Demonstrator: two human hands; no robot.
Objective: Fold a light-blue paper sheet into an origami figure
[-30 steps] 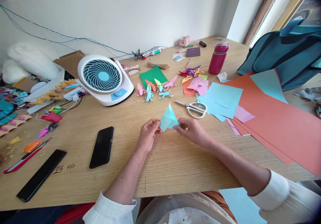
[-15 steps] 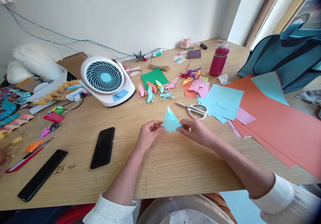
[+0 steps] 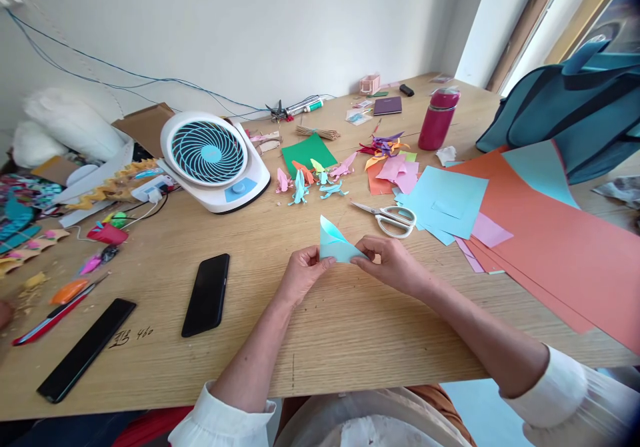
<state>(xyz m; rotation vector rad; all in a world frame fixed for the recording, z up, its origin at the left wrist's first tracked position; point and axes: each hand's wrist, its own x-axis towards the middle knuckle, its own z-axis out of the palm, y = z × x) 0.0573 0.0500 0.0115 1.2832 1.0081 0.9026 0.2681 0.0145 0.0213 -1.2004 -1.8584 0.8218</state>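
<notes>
A light blue sheet of paper (image 3: 336, 245), partly folded with its upper flap curling open, is held up just above the wooden table. My left hand (image 3: 302, 272) pinches its left lower corner, thumb in front. On the right side, my right hand (image 3: 389, 261) grips the other corner between thumb and fingers. Beyond the paper lie small folded paper figures (image 3: 300, 188) in blue, pink, orange and yellow-green. White-handled scissors (image 3: 395, 221) rest close to my right hand, beside a stack of light blue paper (image 3: 450, 197).
A white fan (image 3: 210, 160) stands at the back left. Two dark phones, one here (image 3: 206, 295), lie to the left. Large orange sheets (image 3: 560, 247), a red bottle (image 3: 439, 119) and a teal bag (image 3: 565, 113) occupy the right. Green paper (image 3: 309, 155) sits behind the figures.
The folded paper's peak has shifted left and its flap has opened wider. My left hand has moved slightly to the right along the lower edge.
</notes>
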